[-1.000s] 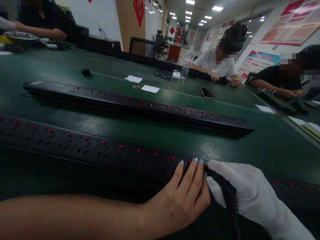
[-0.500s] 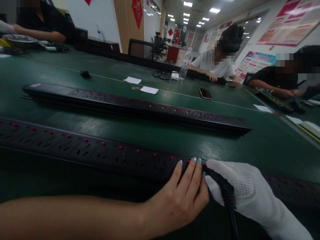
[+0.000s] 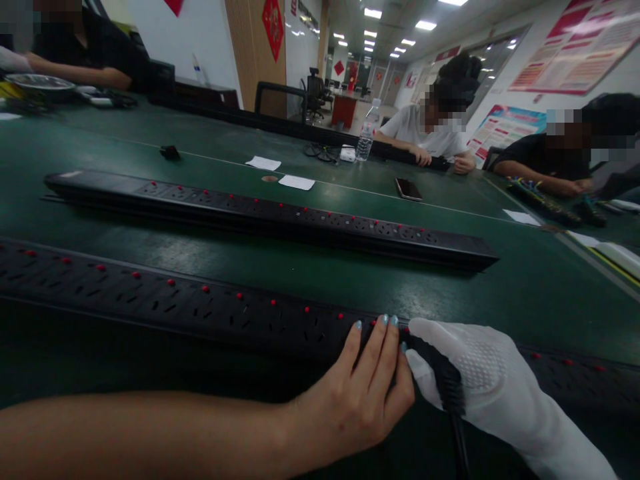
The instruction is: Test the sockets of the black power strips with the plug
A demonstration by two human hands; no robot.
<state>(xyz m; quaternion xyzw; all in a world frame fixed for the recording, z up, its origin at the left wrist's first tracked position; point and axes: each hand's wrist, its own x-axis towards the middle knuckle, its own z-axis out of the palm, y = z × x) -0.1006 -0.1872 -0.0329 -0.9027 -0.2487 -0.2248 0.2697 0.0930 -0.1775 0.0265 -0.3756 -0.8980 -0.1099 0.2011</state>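
- The near strip, a long black power strip (image 3: 200,303) with slotted sockets and a row of red round lights, lies along the near side of the dark green tabletop (image 3: 345,280); its left end runs out of view.
- The left hand (image 3: 360,397), bare with pale blue nails, rests its fingers on the near strip, close together; its thumb is hidden, so whether it grips cannot be told.
- The right hand (image 3: 487,373), in a white textured glove, is clamped on a black plug (image 3: 433,360) with a ribbed neck at the near strip, just beside the left fingertips. A black cable (image 3: 459,447) hangs from it towards the viewer.
- Both hands cover part of the near strip and its sockets; whether the plug is seated cannot be told.
- Beyond the near strip, well apart from it, lies a second black strip (image 3: 275,213) with red lights.
- Farther beyond the near strip are a small black object (image 3: 169,153), two white paper slips (image 3: 297,182), a dark phone (image 3: 409,189), a clear plastic bottle (image 3: 367,133) and thin black cables (image 3: 323,153).
- Across the table from the near strip, a person in white (image 3: 425,133) holds a long black piece; a person in black (image 3: 530,160) sits to the right, near wired parts (image 3: 543,200).
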